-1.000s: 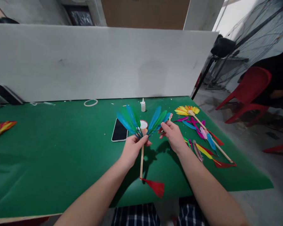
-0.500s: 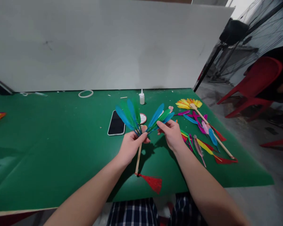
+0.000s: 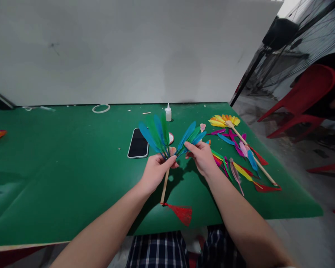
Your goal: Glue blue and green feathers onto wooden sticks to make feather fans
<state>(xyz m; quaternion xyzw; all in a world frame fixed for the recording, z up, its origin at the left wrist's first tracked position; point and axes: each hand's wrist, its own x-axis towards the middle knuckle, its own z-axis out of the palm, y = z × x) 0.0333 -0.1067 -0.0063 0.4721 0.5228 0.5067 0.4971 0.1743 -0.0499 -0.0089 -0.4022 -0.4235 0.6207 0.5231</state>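
A feather fan [image 3: 155, 134] of blue and green feathers on a pale wooden stick is held above the green table [image 3: 72, 178]. My left hand [image 3: 156, 169] grips it where the feathers meet the stick, thumb on top. A red tassel [image 3: 182, 214] hangs from the stick's lower end. On the fan's right side, my right hand [image 3: 201, 154] pinches the blue and green feathers [image 3: 189, 136] between thumb and fingers. Behind the fan, a round white item with a red rim [image 3: 171, 138] is partly hidden.
A phone [image 3: 138, 143] lies left of the fan, a small white bottle [image 3: 168, 112] behind it. To the right are a yellow feather fan [image 3: 225, 121] and loose coloured feathers [image 3: 237, 171]. A white ring [image 3: 101, 108] lies at the back; red chairs [image 3: 304, 93] stand beyond.
The view has shifted slightly. Both hands keep their grip, and the fan has moved a little to the right, its right-hand feathers closer together.
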